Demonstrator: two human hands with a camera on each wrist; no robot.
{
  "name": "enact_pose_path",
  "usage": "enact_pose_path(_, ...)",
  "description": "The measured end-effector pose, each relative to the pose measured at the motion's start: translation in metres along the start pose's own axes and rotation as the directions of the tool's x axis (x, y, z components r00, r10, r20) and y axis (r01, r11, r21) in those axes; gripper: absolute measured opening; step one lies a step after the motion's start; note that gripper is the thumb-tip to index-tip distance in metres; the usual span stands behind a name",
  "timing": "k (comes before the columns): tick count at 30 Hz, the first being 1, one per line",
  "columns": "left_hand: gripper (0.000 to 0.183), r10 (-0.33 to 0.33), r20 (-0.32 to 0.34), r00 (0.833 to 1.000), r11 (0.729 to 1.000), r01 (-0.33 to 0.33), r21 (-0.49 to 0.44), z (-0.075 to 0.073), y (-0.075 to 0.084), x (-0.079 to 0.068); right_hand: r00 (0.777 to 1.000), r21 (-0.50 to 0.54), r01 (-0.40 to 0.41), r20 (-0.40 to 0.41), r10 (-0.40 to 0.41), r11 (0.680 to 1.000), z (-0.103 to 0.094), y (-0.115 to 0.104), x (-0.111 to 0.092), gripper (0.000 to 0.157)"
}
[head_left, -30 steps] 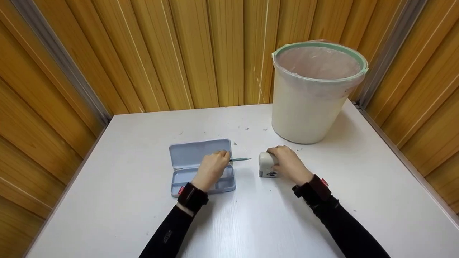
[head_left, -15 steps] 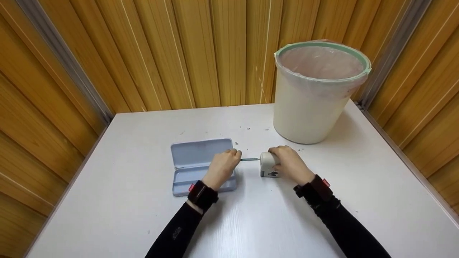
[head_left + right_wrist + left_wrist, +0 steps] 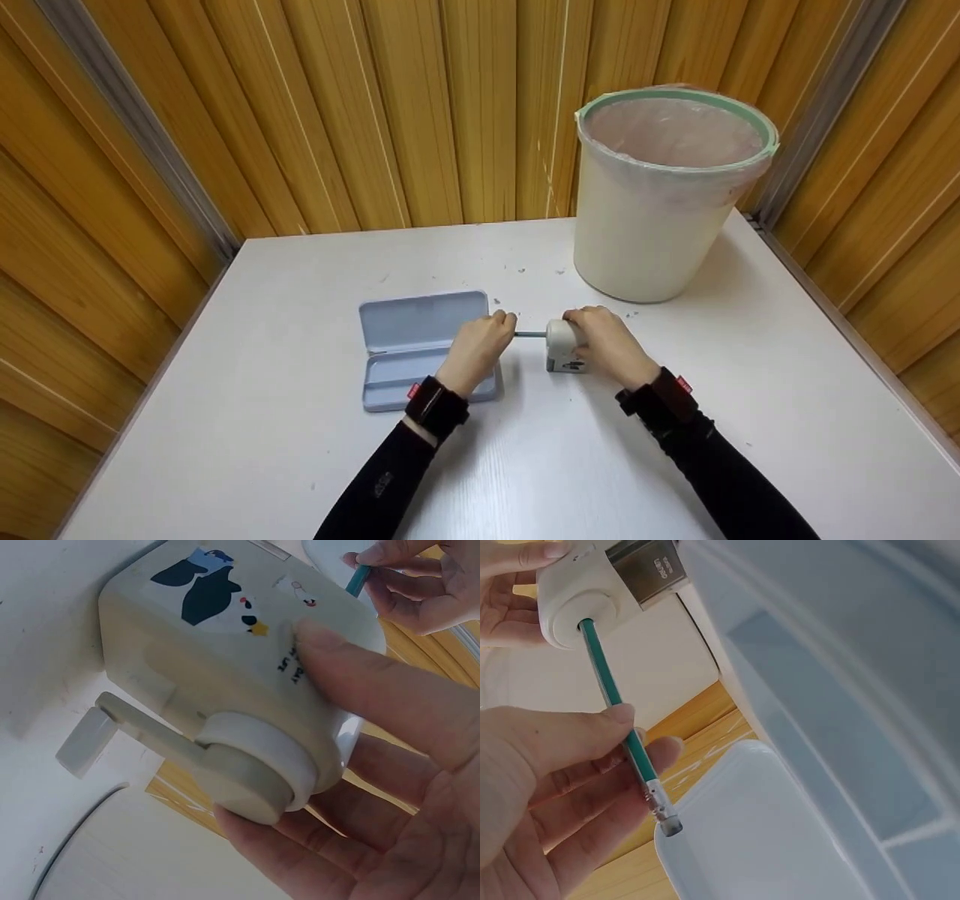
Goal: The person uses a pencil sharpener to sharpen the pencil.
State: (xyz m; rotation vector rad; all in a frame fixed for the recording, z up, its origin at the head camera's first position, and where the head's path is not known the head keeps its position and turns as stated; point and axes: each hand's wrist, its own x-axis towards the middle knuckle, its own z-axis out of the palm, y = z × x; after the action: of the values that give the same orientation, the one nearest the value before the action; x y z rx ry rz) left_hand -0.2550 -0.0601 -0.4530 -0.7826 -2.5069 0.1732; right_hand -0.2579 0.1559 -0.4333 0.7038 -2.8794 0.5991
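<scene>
Counting in the head view, we have one cream sharpener (image 3: pixel 562 343), one pencil (image 3: pixel 531 334), one pale-blue case (image 3: pixel 421 321), one bin (image 3: pixel 643 232) and two hands. The case, smooth and rounded-rectangular, lies open left of the sharpener, its lid toward the far side. The bin, a tapered cylinder with a green ring (image 3: pixel 750 112) and a filmy liner (image 3: pixel 675 131), stands beyond the sharpener and to its right. The pencil runs crosswise between the left hand (image 3: pixel 478 349) and the sharpener. The right hand (image 3: pixel 609 346) grips the sharpener from its right side.

In the left wrist view, we see one end of the pencil in the sharpener's round port. Its long axis slants away from there, the metal ferrule (image 3: pixel 658 799) and grey eraser (image 3: pixel 672 826) pointing away from the sharpener. The left thumb and fingers pinch the glossy green shaft.

In the right wrist view, we note one crank (image 3: pixel 150 727) on the sharpener, opposite the pencil end. The right thumb presses its printed face; the other fingers curl round the opposite side.
</scene>
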Motion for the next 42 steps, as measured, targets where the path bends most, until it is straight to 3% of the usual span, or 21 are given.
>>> enact_pose_path(12,0.010,-0.003,-0.019,1.000,1.000,0.003,0.005,0.005,0.019,0.007,1.000,-0.003,0.016,-0.017,-0.016,1.000,-0.001,0.005,-0.002,0.045)
enact_pose_path(19,0.005,0.035,-0.061,0.998,0.997,-0.030,0.075,0.006,0.030,0.016,0.999,-0.007,0.027,-0.032,-0.027,1.000,-0.001,0.006,-0.002,0.046)
enact_pose_path(23,0.012,0.039,-0.031,0.999,0.997,-0.037,0.064,0.006,0.030,0.016,0.998,-0.027,0.034,-0.044,-0.035,0.999,-0.001,0.007,-0.003,0.046)
enact_pose_path(26,0.019,0.037,0.028,0.999,0.999,-0.038,0.016,0.003,0.027,0.017,0.999,-0.018,0.029,-0.041,-0.030,0.999,-0.001,0.007,-0.002,0.046)
enact_pose_path(30,0.013,-0.033,0.095,0.995,0.991,0.045,-0.124,-0.004,0.024,0.023,0.999,0.014,0.026,-0.036,-0.025,1.000,-0.002,0.008,-0.001,0.046)
enact_pose_path(33,0.024,-0.066,0.117,0.991,0.971,0.091,-0.220,-0.009,0.026,0.031,0.999,0.034,0.030,-0.035,-0.029,0.999,-0.002,0.009,-0.001,0.046)
enact_pose_path(36,0.034,-0.044,0.120,0.992,0.963,0.074,-0.260,-0.012,0.031,0.037,0.998,0.039,0.044,-0.039,-0.043,0.998,-0.002,0.011,-0.001,0.046)
enact_pose_path(42,0.036,-0.017,0.128,0.992,0.948,0.056,-0.313,-0.011,0.044,0.044,0.996,0.042,0.079,-0.047,-0.077,0.996,-0.004,0.017,-0.002,0.048)
